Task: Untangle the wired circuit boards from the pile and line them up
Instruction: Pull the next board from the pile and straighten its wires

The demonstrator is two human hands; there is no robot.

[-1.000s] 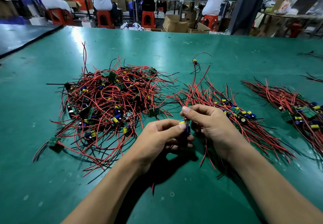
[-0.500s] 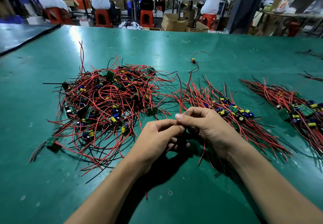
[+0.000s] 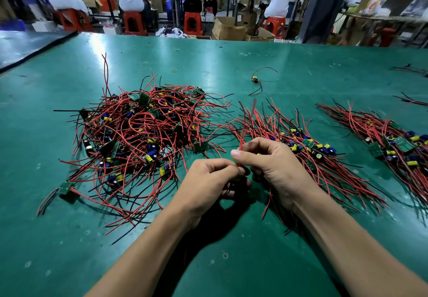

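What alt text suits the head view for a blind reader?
A left hand and right hand pinch red wires above a green table. A tangled pile of wired boards lies to their left, a lined-up row and a second row to their right.

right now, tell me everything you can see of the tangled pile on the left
The pile is a loose, round heap of small green boards with blue and yellow parts, each trailing red and black wires that cross and loop everywhere. It lies on the green table, left of the sorted row. One red wire sticks up at its far left. The left hand is near its right edge; contact unclear.
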